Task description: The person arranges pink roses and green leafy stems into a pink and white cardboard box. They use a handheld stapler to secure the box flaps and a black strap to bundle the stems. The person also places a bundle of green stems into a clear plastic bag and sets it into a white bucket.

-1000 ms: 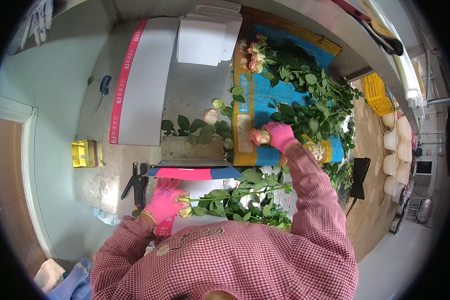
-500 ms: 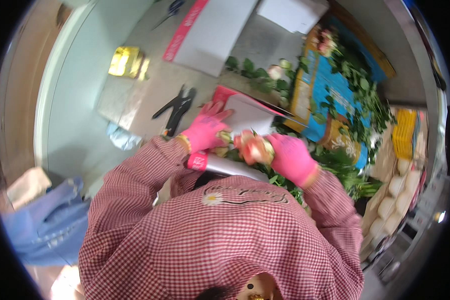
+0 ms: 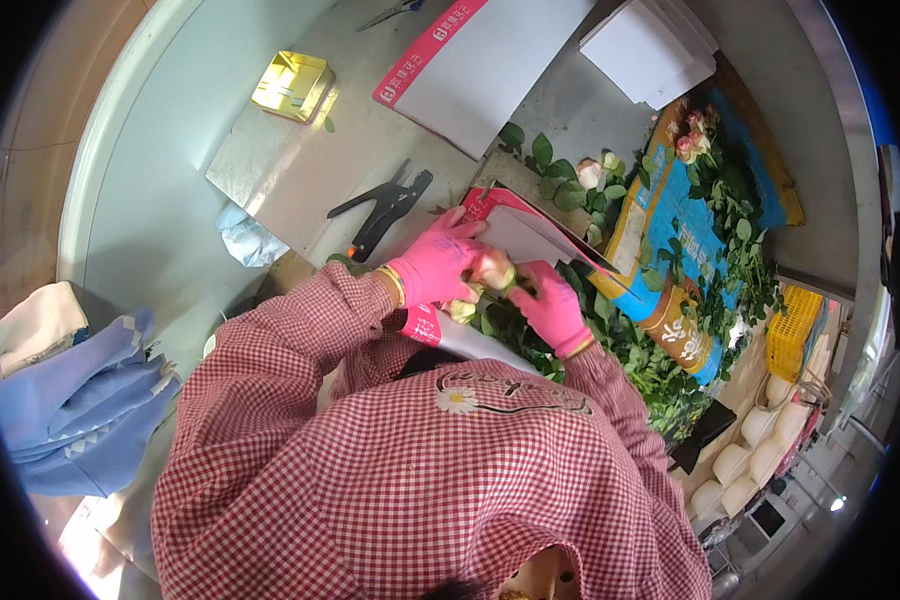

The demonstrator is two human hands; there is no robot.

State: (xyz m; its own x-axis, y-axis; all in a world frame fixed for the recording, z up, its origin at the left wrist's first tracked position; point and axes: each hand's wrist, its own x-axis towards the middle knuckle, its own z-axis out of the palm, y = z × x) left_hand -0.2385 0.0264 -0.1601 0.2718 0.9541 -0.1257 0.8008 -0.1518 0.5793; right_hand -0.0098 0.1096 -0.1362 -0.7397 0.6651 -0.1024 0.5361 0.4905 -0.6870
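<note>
Both of my hands wear pink gloves. Between them is a pale pink rose (image 3: pixel 493 269), lying over an opened sheet of white wrapping board (image 3: pixel 520 232) with a red-pink border. My left hand (image 3: pixel 437 262) closes on the bloom from the left, fingers curled against its petals. On the other side, my right hand (image 3: pixel 552 310) pinches the rose just below its head. Under my left hand sits a cream-green rose (image 3: pixel 462 310), partly covered. Leafy stems (image 3: pixel 515 325) run beneath the right hand, and my chest hides part of the board's near edge.
Left of the board lies a black stapler-like hand tool (image 3: pixel 382 212). Beyond it are a gold tin (image 3: pixel 295 86), scissors (image 3: pixel 390 14) and a large white board (image 3: pixel 485 70). At right, leafy roses (image 3: pixel 740 235) rest on blue-and-yellow packaging (image 3: pixel 660 210); a yellow basket (image 3: pixel 795 330) stands farther out.
My right hand has moved inward and lower, from beside the blooms to just under one rose's head. My left hand now meets that bloom. The whole view has shifted slightly.
</note>
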